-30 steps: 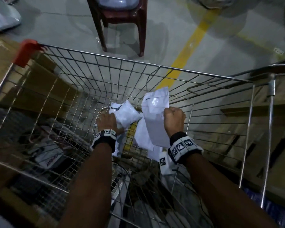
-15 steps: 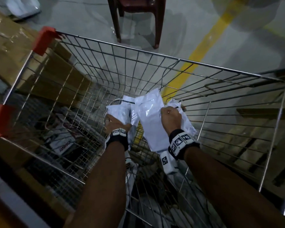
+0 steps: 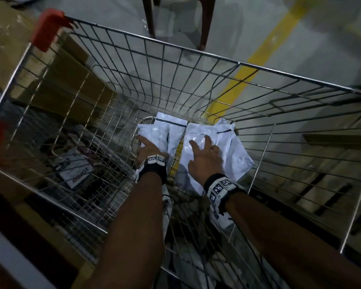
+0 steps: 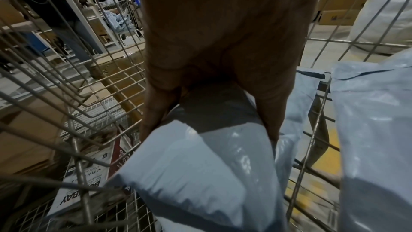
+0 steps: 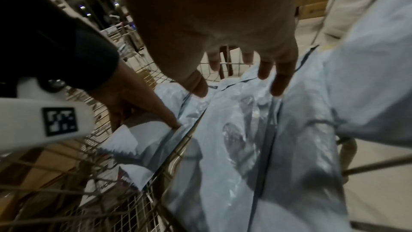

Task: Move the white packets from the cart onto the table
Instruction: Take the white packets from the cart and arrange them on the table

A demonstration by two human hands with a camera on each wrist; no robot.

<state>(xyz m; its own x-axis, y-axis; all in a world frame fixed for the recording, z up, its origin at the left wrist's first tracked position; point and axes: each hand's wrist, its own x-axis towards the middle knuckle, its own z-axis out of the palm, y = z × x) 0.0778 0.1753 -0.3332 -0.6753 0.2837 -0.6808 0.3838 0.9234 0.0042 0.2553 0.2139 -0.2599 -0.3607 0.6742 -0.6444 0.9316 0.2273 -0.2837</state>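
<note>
Several white packets lie flat on the floor of the wire cart (image 3: 196,52). My left hand (image 3: 146,142) rests on the left packet (image 3: 156,134). In the left wrist view its thumb and a finger reach straight down either side of that packet (image 4: 189,174), under the hand (image 4: 209,130). My right hand (image 3: 204,147) hovers with fingers spread over the right packet (image 3: 184,161), holding nothing. The right wrist view shows those straight fingers (image 5: 278,84) just above the glossy packet (image 5: 245,147). A further packet with a dark strip (image 3: 173,124) lies behind.
Cart walls rise on all sides, with red corner caps (image 3: 48,28) at left. Cardboard boxes (image 3: 6,44) stand left of the cart. A brown chair (image 3: 204,24) and a yellow floor line (image 3: 258,55) lie beyond. A printed bag (image 3: 77,176) shows below the wire floor.
Both hands held packets raised in closed fists; now the packets lie flat on the cart floor. The right hand has let go and spread its fingers, and the left has straightened.
</note>
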